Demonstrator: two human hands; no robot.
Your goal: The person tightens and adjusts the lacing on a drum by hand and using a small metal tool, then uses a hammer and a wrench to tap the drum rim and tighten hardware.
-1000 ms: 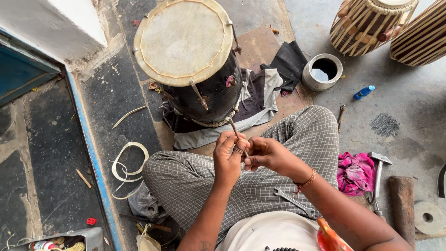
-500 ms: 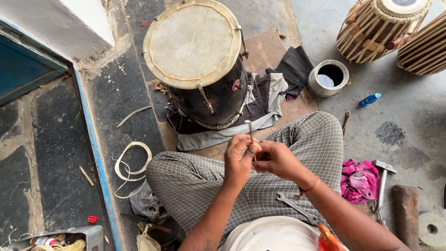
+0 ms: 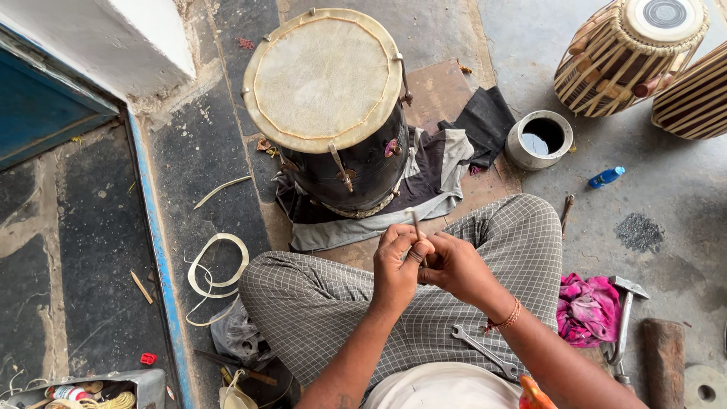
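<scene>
Rod (image 3: 416,225), thin, now sits lower between both hands than before; left hand (image 3: 399,265) and right hand (image 3: 452,266) pinch it together above lap, drum (image 3: 333,106) untouched.

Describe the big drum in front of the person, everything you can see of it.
The drum stands upright on crumpled grey and black cloths on the floor, just beyond the person's knees. Its round head is pale, skin-like, yellowed at the rim. The shell looks black and glossy. Metal hooks and rods run down from the rim, with a pale band near the base. Neither hand touches it.
</scene>
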